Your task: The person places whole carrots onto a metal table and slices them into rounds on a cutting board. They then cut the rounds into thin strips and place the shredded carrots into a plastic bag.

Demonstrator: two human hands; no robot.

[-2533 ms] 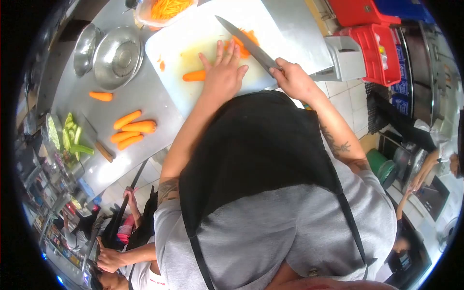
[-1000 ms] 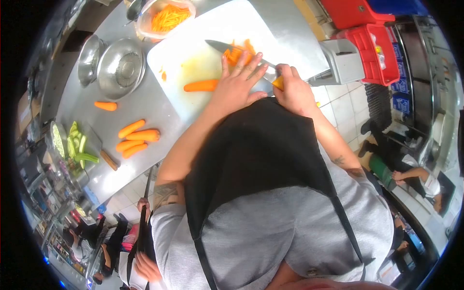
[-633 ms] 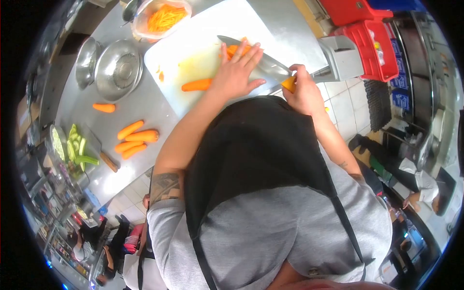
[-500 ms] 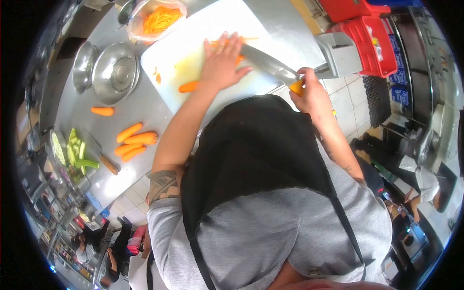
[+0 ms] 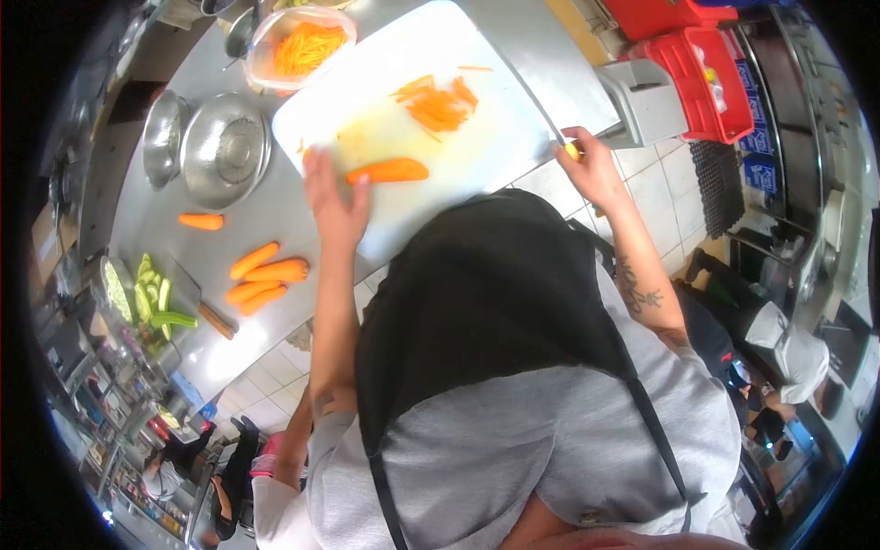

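Note:
My left hand (image 5: 336, 203) is over the left edge of the white cutting board (image 5: 376, 110), fingers apart, its thumb close to a carrot piece (image 5: 394, 170). Whether it touches that piece I cannot tell. In my right hand (image 5: 591, 168) is the yellow handle of a knife (image 5: 546, 119), held at the board's right edge with the blade seen nearly edge-on. Cut carrot strips (image 5: 440, 108) lie in a loose pile on the upper part of the board. A small orange bit shows by my left fingertips.
Shredded carrot fills a lined container (image 5: 307, 50). Metal bowls (image 5: 223, 149), whole carrots (image 5: 277, 270), a brown-handled knife (image 5: 215, 321) and cut green vegetables (image 5: 151, 298) are on the steel table. A red crate (image 5: 706, 87) stands right. People work in the background.
My left hand has moved off the carrot strips to the board's left edge, uncovering them. The knife has swung away from the strips to the right edge, and its blade has turned.

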